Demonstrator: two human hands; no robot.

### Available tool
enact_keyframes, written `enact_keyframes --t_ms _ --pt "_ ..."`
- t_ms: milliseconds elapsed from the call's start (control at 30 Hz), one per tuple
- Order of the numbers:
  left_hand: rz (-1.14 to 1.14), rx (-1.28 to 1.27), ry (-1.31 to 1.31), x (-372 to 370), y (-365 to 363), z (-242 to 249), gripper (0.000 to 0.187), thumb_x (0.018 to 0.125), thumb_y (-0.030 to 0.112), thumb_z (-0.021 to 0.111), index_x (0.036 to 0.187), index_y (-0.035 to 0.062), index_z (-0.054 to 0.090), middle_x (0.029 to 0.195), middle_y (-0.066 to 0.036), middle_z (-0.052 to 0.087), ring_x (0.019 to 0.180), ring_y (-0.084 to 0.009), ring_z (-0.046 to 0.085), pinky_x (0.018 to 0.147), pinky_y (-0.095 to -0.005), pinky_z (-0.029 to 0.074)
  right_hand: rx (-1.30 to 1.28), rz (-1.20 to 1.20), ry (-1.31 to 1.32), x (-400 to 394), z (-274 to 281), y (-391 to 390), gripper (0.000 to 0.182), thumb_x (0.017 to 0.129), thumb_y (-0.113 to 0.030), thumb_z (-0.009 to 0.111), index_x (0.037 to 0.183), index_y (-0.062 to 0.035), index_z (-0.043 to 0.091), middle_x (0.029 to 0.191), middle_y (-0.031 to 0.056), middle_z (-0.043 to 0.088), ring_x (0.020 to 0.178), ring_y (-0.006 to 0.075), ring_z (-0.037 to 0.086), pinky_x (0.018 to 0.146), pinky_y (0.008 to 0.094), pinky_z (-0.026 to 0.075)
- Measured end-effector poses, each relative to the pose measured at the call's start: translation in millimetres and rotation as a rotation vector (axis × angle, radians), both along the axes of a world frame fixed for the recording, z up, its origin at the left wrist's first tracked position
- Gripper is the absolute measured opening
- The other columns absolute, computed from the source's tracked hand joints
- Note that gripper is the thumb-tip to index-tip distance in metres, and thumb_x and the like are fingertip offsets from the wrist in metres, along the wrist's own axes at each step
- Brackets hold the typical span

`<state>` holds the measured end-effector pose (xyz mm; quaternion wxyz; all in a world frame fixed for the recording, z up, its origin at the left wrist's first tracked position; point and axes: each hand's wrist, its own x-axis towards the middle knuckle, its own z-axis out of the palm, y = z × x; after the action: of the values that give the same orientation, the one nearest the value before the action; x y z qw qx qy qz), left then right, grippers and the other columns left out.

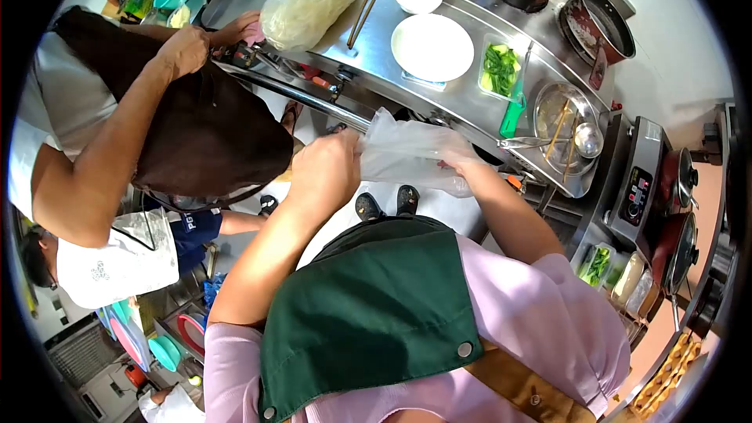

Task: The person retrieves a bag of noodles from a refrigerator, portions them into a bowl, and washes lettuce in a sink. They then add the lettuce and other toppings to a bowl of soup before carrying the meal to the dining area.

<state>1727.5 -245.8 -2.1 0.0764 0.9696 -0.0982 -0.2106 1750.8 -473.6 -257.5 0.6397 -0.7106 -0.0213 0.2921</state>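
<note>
Left hand (325, 168) and right hand (458, 163) both pinch a clear plastic bag (407, 149) open beside steel counter (462, 98), chopped greens in tub (499, 69), no readable labels.

Desk (439, 86) is brushed metal w/ a dull shine. Thin clear plastic bag (407, 153), crinkly n glossy. Plates (432, 47) smooth white, prob ceramic. Apron (368, 313) matt green cloth.

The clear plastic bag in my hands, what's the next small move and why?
Probably pull the mouth of the clear plastic bag wider. Your left hand grips one edge and your right hand sits at the other side, partly hidden by the film, yet the bag looks limp and collapsed between them, above the steel counter.
</note>
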Motion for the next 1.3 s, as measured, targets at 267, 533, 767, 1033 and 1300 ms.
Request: enact_keyframes --t_ms 267,533,767,1033,1300 --pt "0.295 -1.172 0.339 10.4 -59.3 35.2 0.019 0.077 0.000 0.043 0.096 0.0034 0.043 0.072 -0.001 0.047 0.063 -0.0072 0.047 0.059 -0.0232 0.044 0.089 0.061 0.001 -18.7 33.1 44.4 0.042 0.076 -0.016 0.050 0.117 -0.0096 0.046 0.103 0.0069 0.054 0.095 0.0212 0.051 0.084 0.0239 0.036" --pt "-0.014 -0.570 0.031 6.7 -37.6 49.8 0.048 0.066 0.004 0.063 0.102 -0.0015 0.032 0.086 -0.018 0.051 0.076 -0.0267 0.053 0.063 -0.0323 0.044 -0.028 -0.058 0.047 -27.9 36.3 39.4 0.043 0.075 -0.016 0.050 0.117 -0.0096 0.045 0.102 0.0065 0.054 0.096 0.0210 0.050 0.084 0.0235 0.035" --pt "0.061 -0.160 0.347 37.7 14.5 -8.1 0.035 0.076 0.016 0.052 0.105 -0.0005 0.044 0.096 -0.017 0.054 0.087 -0.0302 0.055 0.076 -0.0361 0.044 -0.153 -0.090 0.062 -19.0 40.4 45.2 0.044 0.075 -0.016 0.050 0.117 -0.0095 0.045 0.102 0.0062 0.054 0.096 0.0207 0.050 0.085 0.0231 0.035" --pt "0.726 -1.996 1.399 66.3 43.3 -109.7 0.021 0.086 0.010 0.030 0.088 -0.0027 0.047 0.080 -0.012 0.053 0.069 -0.0233 0.055 0.065 -0.0362 0.048 -0.473 -0.099 -0.128 -7.9 9.0 58.0 0.058 0.072 -0.034 0.058 0.121 -0.0101 0.040 0.112 0.0140 0.050 0.102 0.0247 0.047 0.088 0.0306 0.035" --pt "0.496 -0.988 0.418 57.6 37.7 -61.9 0.047 0.061 0.018 0.065 0.099 -0.0049 0.048 0.094 -0.019 0.055 0.085 -0.0287 0.054 0.077 -0.0372 0.043 -0.525 0.091 -0.147 21.4 -26.5 29.4 0.059 0.070 -0.047 0.056 0.112 -0.0059 0.049 0.117 0.0156 0.044 0.109 0.0261 0.041 0.092 0.0315 0.032"
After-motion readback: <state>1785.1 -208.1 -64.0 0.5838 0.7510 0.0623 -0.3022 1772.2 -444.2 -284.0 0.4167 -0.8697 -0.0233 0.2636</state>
